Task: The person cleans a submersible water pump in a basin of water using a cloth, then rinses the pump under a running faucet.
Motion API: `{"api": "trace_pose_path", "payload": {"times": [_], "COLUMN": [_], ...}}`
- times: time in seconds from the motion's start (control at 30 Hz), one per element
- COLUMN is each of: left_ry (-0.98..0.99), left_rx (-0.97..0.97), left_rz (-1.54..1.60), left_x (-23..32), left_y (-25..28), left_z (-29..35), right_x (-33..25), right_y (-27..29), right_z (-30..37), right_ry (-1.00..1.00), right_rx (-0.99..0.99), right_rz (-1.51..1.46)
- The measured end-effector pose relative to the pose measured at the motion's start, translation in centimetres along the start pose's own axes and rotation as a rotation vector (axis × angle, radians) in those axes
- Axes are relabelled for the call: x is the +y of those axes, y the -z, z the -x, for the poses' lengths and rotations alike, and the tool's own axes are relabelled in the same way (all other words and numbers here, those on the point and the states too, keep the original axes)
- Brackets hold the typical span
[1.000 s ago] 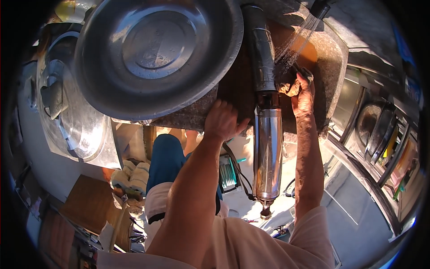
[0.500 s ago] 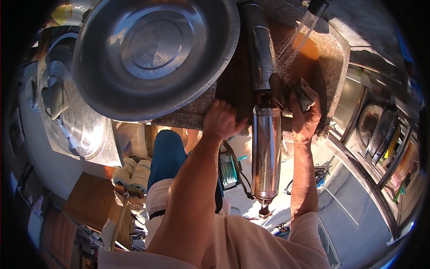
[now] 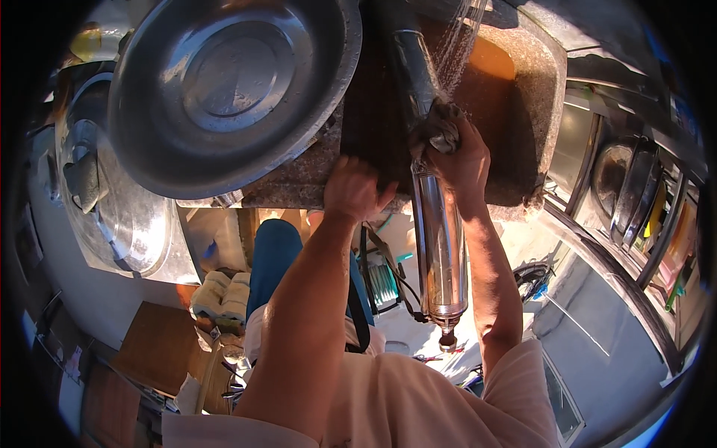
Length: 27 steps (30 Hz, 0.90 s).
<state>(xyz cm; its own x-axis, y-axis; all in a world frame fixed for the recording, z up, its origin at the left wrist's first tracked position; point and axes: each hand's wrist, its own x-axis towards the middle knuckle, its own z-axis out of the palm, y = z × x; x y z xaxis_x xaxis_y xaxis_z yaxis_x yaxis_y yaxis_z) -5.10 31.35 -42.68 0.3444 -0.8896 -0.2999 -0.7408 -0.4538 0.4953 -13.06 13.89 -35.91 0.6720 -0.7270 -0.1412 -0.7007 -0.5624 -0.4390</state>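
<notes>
A long shiny metal cylinder (image 3: 441, 254), looking like a submersible pump, slants across the front rim of a stone-like sink (image 3: 549, 127). Its far part lies in the basin and its near end, tipped with a small fitting, sticks out toward me. Around a wadded dark wet rag (image 3: 439, 128) my right hand (image 3: 467, 160) is closed, pressing it against the cylinder's middle just below the falling water (image 3: 457, 56). My left hand (image 3: 355, 187) is curled over the sink's front rim left of the cylinder, thumb stretched toward it. The left fingertips are hidden.
A big metal basin (image 3: 239, 75) is propped over the sink's left side. Farther left is a shiny metal sheet (image 3: 142, 224) with a cloth on it. Pans (image 3: 624, 198) stand in a rack at right. A coiled green hose (image 3: 383, 284) lies below the sink.
My right hand has moved left with the rag, onto the cylinder's middle. The cylinder's far part now leans more to the left. The left hand stays at the rim; the view has shifted slightly.
</notes>
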Motion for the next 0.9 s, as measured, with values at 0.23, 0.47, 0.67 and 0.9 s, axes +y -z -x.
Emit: {"api": "trace_pose_path", "payload": {"times": [0.23,0.47,0.67,0.9], "left_ry": [-0.072,-0.118,-0.199,-0.173], "left_rx": [0.116,0.186,0.237,0.219], "left_rz": [-0.048,-0.129,-0.140,-0.212], "left_x": [-0.2,-0.1,0.7,-0.1], "left_y": [-1.4,-1.9,-1.7,-1.6], "left_z": [-0.1,-0.2,-0.5,-0.3], "right_x": [4.1,8.5,16.4,8.6], "right_y": [-0.2,1.4,0.9,0.9], "right_z": [-0.5,-0.2,0.6,0.2], "right_ry": [-0.436,-0.777,-0.330,-0.370], "right_rx": [0.191,0.210,-0.044,-0.311], "right_rz": [-1.216,-1.337,-0.525,-0.748]}}
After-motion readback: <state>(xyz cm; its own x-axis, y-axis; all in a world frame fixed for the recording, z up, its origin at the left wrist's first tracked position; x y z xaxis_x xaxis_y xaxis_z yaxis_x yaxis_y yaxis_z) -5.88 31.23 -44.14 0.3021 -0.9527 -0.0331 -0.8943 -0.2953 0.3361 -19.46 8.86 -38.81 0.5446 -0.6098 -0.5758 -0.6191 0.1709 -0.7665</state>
